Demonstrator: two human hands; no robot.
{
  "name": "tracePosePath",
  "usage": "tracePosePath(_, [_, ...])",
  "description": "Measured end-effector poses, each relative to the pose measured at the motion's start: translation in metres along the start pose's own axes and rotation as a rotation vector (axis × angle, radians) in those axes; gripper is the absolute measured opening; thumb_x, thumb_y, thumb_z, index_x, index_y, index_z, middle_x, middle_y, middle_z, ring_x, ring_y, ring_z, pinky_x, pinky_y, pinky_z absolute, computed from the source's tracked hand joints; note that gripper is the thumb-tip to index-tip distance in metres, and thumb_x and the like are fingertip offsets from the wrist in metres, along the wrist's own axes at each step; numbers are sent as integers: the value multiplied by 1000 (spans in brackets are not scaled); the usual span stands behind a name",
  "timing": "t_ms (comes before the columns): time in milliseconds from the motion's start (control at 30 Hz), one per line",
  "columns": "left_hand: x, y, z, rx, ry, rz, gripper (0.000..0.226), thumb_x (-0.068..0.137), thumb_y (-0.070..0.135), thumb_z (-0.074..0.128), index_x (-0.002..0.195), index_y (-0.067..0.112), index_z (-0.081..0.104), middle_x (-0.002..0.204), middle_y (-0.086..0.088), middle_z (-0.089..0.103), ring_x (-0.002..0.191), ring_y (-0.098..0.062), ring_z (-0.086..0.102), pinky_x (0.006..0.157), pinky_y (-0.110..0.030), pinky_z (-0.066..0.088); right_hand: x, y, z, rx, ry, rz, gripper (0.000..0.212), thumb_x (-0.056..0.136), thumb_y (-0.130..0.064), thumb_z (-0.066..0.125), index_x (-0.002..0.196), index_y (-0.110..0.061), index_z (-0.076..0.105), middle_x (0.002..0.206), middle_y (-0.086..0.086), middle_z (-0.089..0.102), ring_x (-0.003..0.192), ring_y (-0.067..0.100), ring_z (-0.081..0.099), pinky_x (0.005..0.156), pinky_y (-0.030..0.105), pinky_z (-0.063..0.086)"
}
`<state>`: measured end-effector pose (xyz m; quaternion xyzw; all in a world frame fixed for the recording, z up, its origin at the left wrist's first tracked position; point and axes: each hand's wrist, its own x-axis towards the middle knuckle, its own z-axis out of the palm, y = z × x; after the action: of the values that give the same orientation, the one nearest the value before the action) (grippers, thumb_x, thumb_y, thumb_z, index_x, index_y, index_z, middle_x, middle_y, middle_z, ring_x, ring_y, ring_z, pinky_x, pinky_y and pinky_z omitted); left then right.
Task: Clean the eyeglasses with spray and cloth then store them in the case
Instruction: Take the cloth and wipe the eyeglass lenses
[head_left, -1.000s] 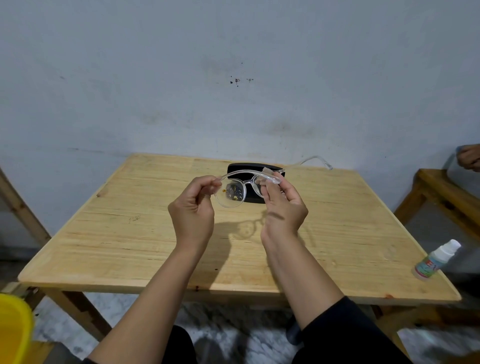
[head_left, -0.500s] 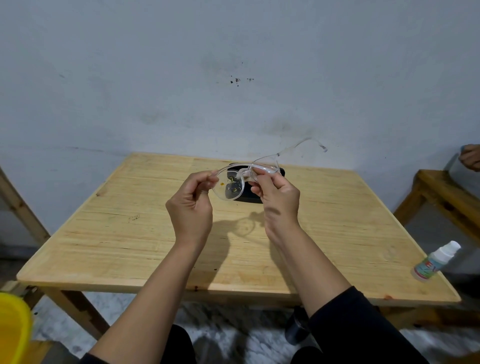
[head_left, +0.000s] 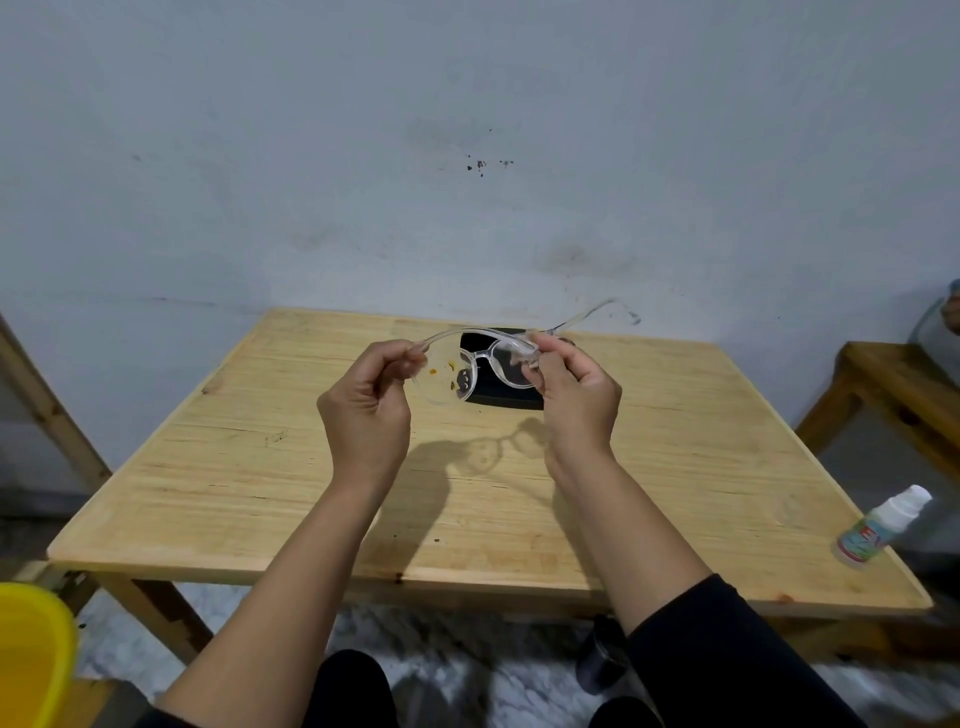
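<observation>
Both hands hold clear eyeglasses (head_left: 480, 364) above counter (head_left: 260, 467): left hand (head_left: 366, 410) fingers pinch temple, right hand (head_left: 576, 389) fingers grip frame. Spray bottle (head_left: 878, 525) label unreadable.

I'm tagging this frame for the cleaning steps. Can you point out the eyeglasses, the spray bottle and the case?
eyeglasses (head_left: 511, 361): head view, on the clear right-side lens.
spray bottle (head_left: 862, 538): head view, on its labelled body.
case (head_left: 511, 397): head view, on its black front part.
</observation>
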<state>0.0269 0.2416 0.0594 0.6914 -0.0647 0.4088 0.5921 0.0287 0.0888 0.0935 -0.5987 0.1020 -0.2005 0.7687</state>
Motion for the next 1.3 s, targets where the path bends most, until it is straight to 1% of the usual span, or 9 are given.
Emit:
tracePosePath(100, [-7,2,6,-34,-11,-13,34,84,-8,49,84,22,66,80,21,70,84,-8,69,79,-21,53,-6,0,7,159,42,39,17,86,-3,61,99,-9,71,83,-12,66,64,-5,66,71,13,54])
tracePosePath(300, [-14,1,8,-53,8,-19,29,86,-8,50,87,16,66,82,22,70,87,-8,69,81,-21,52,-7,1,11,113,37,50,20,83,-7,67,80,-26,72,109,5,71,81,6,64,83,18,53])
tracePosePath(367, [-14,1,8,-44,15,-15,28,86,-8,50,87,14,67,82,22,70,88,-7,69,82,-21,52,-6,1,11,86,2,58,14,80,-8,69,81,-21,75,100,0,73,86,8,63,89,24,52])
tracePosePath(467, [-13,2,8,-43,22,-15,27,86,-7,50,87,15,67,81,22,70,88,-5,69,81,-19,52,-3,2,9,23,-58,60,13,80,-6,69,80,-18,75,80,-9,71,79,6,61,83,21,50])
tracePosePath(667, [-10,4,4,-31,43,-19,27,86,-9,52,87,14,66,84,8,70,88,-3,68,80,-17,51,2,2,6,-132,-187,87,13,80,-5,65,87,-9,75,90,4,73,82,14,66,87,26,53])
tracePosePath(833, [-6,2,-1,-10,44,-46,26,85,-4,55,89,18,69,81,26,70,85,-7,70,79,-16,52,8,-3,0,-237,-347,28,27,80,-1,57,70,-18,75,75,-1,71,71,11,63,66,23,52])
tracePosePath(1000, [-2,-2,-7,13,51,-101,29,85,1,57,85,28,68,80,25,70,84,-12,71,80,-26,54,14,-7,-11,-387,-501,-38,30,76,0,56,56,-16,72,64,7,71,63,17,62,60,25,51])
tracePosePath(1100, [-2,-1,-6,26,52,-106,29,85,1,57,85,27,68,80,27,70,84,-11,71,79,-24,53,17,-4,-16,-430,-502,-63,27,75,-4,60,54,-17,72,65,7,72,64,17,60,64,29,52])
tracePosePath(1300, [-1,-2,-8,57,100,-132,24,86,0,56,88,21,69,77,30,68,83,-6,70,78,-17,51,13,-1,-16,-216,-389,-5,32,84,7,51,65,-11,70,66,-8,71,67,7,65,66,18,55])
